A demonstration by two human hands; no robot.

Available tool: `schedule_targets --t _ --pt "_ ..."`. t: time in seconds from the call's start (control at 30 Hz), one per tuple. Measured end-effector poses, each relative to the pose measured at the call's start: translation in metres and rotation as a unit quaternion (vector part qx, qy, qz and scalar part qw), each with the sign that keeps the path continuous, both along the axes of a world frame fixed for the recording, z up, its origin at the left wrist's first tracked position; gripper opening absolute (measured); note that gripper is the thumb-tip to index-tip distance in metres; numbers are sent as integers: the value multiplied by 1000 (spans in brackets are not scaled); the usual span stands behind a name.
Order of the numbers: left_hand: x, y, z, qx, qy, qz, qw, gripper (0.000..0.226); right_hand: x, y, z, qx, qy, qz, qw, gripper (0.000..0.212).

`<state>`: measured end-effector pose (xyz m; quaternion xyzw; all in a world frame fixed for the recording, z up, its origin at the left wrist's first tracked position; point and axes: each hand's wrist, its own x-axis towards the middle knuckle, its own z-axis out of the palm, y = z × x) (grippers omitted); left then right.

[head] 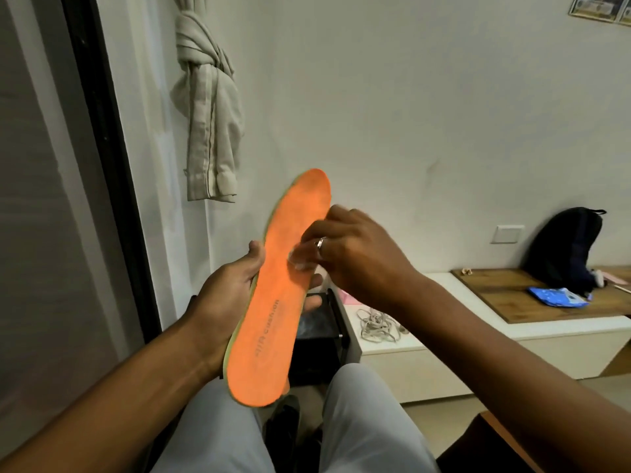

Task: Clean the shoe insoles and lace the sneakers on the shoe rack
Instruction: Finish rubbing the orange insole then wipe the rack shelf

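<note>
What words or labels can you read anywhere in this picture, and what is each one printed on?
"cushion": on the orange insole, toward its heel end; the word just before it is too blurred to read.
Framed pictures, top right corner: print too small to read.
Blue packet on the wooden top: print too blurred to read.

White bench [426, 373], grey laces [375, 324], wooden board [505, 295]
</note>
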<state>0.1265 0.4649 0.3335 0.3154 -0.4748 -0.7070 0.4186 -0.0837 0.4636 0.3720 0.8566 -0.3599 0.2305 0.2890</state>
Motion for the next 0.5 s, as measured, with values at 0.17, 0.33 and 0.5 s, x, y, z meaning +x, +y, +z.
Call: schedule_targets --t 0.17,0.33,0.5 --pt "-15 13 14 63 80 -58 993 52 7 -3 -9 -2 -83 -83 993 18" --pt "-17 16 13 73 137 -59 986 60 22 11 -10 49 -198 -62 977 14" --pt "-16 9 9 96 163 -11 982 65 50 39 -24 98 -128 36 986 15"
